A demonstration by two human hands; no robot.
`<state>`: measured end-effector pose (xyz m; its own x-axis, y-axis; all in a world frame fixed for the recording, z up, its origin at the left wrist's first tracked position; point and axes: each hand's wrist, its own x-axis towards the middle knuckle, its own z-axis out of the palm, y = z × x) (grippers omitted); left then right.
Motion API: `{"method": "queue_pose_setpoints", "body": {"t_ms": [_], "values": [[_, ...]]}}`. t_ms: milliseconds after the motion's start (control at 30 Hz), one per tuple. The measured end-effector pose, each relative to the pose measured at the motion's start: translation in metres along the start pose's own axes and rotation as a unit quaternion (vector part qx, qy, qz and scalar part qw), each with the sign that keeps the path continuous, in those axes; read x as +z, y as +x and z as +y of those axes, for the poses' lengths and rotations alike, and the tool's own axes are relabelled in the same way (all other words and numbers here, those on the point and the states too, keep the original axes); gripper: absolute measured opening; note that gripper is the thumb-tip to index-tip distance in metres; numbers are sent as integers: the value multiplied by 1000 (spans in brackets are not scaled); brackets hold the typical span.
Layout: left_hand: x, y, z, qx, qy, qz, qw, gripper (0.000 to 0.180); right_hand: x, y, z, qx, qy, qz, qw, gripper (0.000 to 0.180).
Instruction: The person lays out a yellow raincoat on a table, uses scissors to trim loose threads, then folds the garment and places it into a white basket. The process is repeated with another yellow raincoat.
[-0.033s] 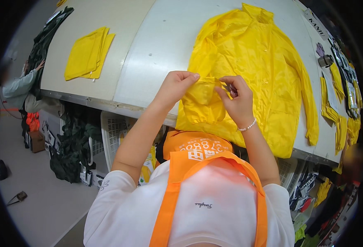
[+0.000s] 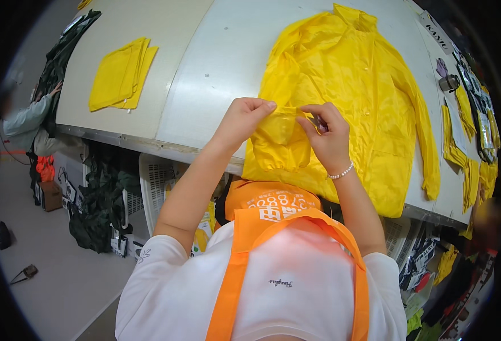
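Here both hands pinch a fold of the thin, shiny yellow rain jacket [image 2: 347,96] spread flat on the pale grey worktable [image 2: 216,57]. The left hand [image 2: 242,122] grips the folded sleeve's edge; the right hand [image 2: 327,136], just beside it, nips the same fold. Well off past the left hand lies a stack of folded yellow cloth [image 2: 120,74].

A stack of folded yellow cloths [image 2: 121,75] lay on the grey table [image 2: 216,62] at 10 o'clock. More yellow pieces [image 2: 471,153] sat at 3 o'clock. Dark green garments [image 2: 100,210] hung below the table edge at 8 o'clock, beside a white crate [image 2: 155,182].
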<state>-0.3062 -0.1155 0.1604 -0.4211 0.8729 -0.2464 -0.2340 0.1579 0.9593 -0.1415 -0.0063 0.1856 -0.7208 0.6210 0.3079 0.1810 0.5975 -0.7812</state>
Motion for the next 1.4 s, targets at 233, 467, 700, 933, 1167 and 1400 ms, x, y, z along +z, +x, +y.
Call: {"method": "queue_pose_setpoints", "body": {"t_ms": [233, 467, 700, 933, 1167, 1400], "values": [[7, 3, -3, -31, -6, -13, 999, 25, 10, 6, 11, -95, -20, -11, 995, 19], [8, 10, -13, -50, -24, 1, 998, 25, 9, 7, 16, -25, 28, -74, 997, 15], [25, 5, -8, 17, 89, 24, 996, 18, 2, 16, 27, -8, -6, -114, 993, 16], [24, 6, 0, 44, 98, 17, 994, 14, 10, 21, 26, -9, 79, -52, 995, 15], [13, 8, -1, 44, -7, 65, 997, 18, -18, 9, 6, 69, -8, -144, 987, 18], [15, 8, 1, 46, -2, 68, 997, 19, -10, 12, 3, 38, -1, -120, 992, 19]]}}
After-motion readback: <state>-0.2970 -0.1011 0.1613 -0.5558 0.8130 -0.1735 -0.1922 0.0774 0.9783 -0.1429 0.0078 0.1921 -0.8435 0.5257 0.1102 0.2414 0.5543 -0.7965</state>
